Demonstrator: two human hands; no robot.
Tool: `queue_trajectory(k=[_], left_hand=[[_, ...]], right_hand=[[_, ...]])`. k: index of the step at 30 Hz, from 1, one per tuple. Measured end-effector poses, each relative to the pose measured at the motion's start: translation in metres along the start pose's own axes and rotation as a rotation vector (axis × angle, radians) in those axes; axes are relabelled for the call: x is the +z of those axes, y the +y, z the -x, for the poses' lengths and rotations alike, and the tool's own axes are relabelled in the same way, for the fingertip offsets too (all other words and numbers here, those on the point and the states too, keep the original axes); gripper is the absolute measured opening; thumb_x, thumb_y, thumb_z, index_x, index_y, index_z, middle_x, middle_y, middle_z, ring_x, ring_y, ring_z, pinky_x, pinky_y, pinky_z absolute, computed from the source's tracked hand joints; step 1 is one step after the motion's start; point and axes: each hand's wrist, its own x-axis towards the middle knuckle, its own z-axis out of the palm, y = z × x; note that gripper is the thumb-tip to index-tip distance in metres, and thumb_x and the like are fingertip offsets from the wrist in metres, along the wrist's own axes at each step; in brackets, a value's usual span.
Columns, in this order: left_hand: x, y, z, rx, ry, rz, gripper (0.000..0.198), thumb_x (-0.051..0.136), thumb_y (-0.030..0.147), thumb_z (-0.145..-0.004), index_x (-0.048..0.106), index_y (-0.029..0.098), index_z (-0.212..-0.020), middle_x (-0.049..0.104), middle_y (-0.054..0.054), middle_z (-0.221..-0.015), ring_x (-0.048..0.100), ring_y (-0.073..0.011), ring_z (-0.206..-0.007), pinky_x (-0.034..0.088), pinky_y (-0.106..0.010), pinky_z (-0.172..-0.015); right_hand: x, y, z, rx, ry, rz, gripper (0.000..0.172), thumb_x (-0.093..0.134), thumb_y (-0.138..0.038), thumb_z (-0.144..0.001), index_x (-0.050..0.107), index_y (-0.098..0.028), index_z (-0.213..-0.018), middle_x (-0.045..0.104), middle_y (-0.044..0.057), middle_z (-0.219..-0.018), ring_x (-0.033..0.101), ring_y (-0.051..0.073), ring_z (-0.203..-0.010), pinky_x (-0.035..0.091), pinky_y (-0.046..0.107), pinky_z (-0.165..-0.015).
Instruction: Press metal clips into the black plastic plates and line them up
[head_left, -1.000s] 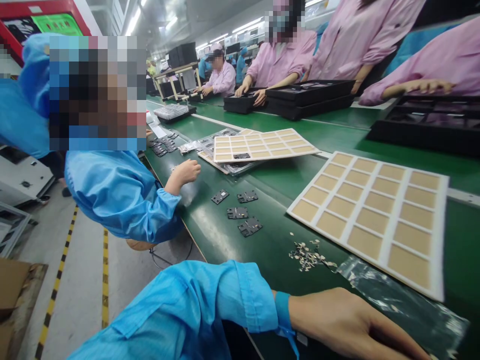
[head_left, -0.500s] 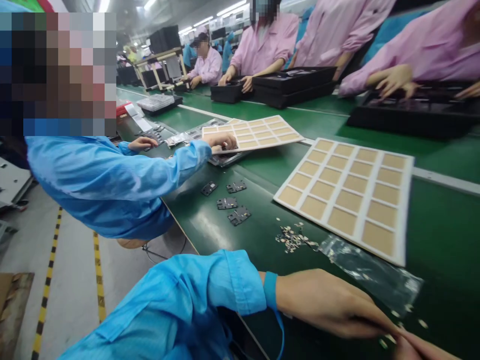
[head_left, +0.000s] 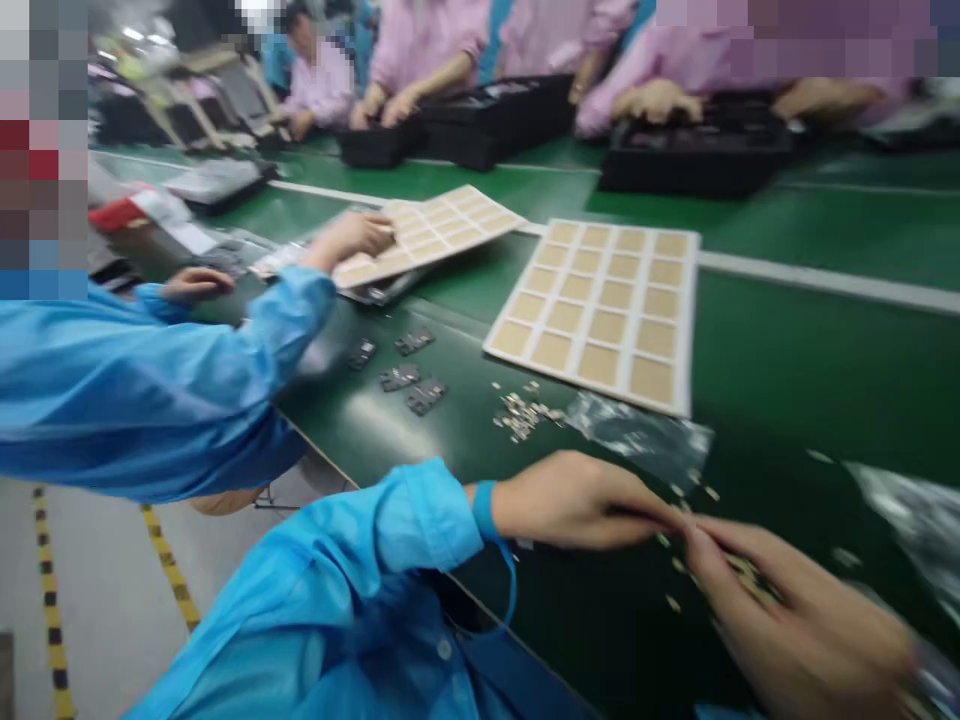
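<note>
My left hand (head_left: 581, 500), with a blue band at the wrist, reaches over the green bench with its fingers pressed together. Its fingertips meet those of my right hand (head_left: 806, 615), which is pinched closed and somewhat blurred. What lies between the fingertips is too small to make out. Small pale parts (head_left: 746, 578) show beside my right fingers, and a few more are scattered on the bench below. Past my left hand are a clear plastic bag (head_left: 645, 432) and a pile of small metallic pieces (head_left: 521, 415).
A white grid board with tan squares (head_left: 600, 310) lies beyond the bag. Several black parts (head_left: 416, 375) sit to the left. Another clear bag (head_left: 915, 530) is at right. A co-worker's hand (head_left: 349, 240) rests on a second board (head_left: 442, 230). Others handle black trays (head_left: 697, 150).
The view has swung right, so the scene sits further left and my right hand shows much more. My fingertips stay together. The co-worker's hand remains at the second board.
</note>
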Motion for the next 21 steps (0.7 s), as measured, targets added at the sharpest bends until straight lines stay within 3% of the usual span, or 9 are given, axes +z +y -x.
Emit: queue_trajectory(k=[2, 7, 21], left_hand=[[0.0026, -0.0012, 0.0002, -0.017, 0.082, 0.05, 0.022, 0.057, 0.017, -0.089, 0.07, 0.009, -0.104, 0.073, -0.01, -0.105, 0.068, -0.0151, -0.097, 0.052, -0.022, -0.087], [0.0052, -0.007, -0.0033, -0.013, 0.229, 0.255, 0.018, 0.06, 0.02, -0.086, 0.073, 0.009, -0.092, 0.075, -0.008, -0.089, 0.069, -0.0129, -0.082, 0.053, -0.02, -0.075], [0.01, -0.0074, -0.002, 0.083, 0.242, 0.093, 0.015, 0.06, 0.018, -0.086, 0.074, 0.013, -0.09, 0.075, -0.005, -0.085, 0.069, -0.0108, -0.077, 0.052, -0.019, -0.071]], right_hand=[[-0.0005, -0.005, -0.0018, -0.04, -0.008, -0.016, 0.018, 0.058, -0.031, -0.087, 0.067, -0.025, -0.073, 0.073, 0.001, -0.07, 0.07, 0.02, -0.06, 0.055, 0.028, -0.055], [0.0015, -0.0046, 0.0006, 0.083, -0.003, -0.103, 0.013, 0.059, -0.018, -0.086, 0.068, -0.023, -0.078, 0.073, -0.001, -0.073, 0.069, 0.017, -0.063, 0.056, 0.027, -0.058], [0.0023, -0.0057, 0.0041, 0.06, 0.031, -0.134, 0.016, 0.06, -0.015, -0.084, 0.069, -0.024, -0.075, 0.073, -0.001, -0.072, 0.069, 0.016, -0.062, 0.056, 0.027, -0.058]])
